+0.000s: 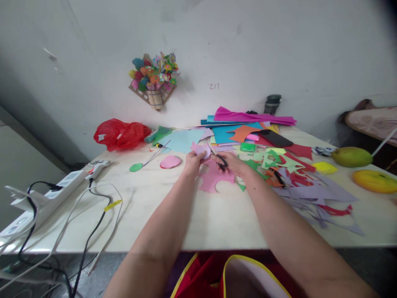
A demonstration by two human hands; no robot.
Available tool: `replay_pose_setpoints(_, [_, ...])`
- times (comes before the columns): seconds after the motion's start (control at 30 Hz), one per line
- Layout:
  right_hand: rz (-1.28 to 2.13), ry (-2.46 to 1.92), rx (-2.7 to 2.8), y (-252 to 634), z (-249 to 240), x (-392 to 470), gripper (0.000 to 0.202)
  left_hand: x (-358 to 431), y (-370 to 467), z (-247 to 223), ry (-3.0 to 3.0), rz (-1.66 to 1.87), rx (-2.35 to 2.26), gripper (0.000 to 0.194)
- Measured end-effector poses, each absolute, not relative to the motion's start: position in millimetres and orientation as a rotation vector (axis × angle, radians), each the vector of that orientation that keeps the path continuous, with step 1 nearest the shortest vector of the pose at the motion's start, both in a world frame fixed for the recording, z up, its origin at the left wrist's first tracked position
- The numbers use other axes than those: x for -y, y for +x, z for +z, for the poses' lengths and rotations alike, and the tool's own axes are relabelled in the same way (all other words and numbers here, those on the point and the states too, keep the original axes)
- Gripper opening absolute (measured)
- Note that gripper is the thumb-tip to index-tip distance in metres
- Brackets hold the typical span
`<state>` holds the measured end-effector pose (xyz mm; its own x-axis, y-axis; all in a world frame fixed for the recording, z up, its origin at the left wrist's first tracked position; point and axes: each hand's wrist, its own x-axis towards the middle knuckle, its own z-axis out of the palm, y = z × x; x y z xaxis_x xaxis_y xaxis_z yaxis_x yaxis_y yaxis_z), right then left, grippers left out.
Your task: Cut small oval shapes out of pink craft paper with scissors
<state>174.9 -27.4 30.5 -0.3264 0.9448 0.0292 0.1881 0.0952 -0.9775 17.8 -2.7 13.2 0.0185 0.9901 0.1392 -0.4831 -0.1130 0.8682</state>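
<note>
Between thumb and fingers, my left hand (195, 162) pinches a pale lilac paper circle (203, 152) together with a bit of pink paper behind it. My right hand (233, 163) is closed round black-handled scissors (222, 162), whose blades point up and left beside the circle. Under both hands lies a pink paper sheet (214, 178) with round pieces cut out of its edges. To the left, a small stack of pink paper circles (170, 162) with a red edge rests on the table, and further left is a green paper circle (135, 167) by a thin stick.
Coloured paper scraps (304, 182) cover the table's right side, near two mangoes (352, 157). Behind are stacked sheets (237, 133), a dark phone (275, 138) and a red plastic bag (122, 134). A power strip (66, 182) with loose cables lies at the left edge.
</note>
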Motion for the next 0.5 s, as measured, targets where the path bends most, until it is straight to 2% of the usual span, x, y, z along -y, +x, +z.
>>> replay_pose_setpoints(0.2, [1.277,-1.165,1.648,174.3,30.8,27.0,0.032,-0.2,17.6,10.3,0.945,1.463,-0.714,0.026])
replay_pose_setpoints(0.5, [1.263,-1.168,1.655,173.7,31.3,27.8,0.029,0.4,17.1,11.0,0.965,1.446,-0.697,0.021])
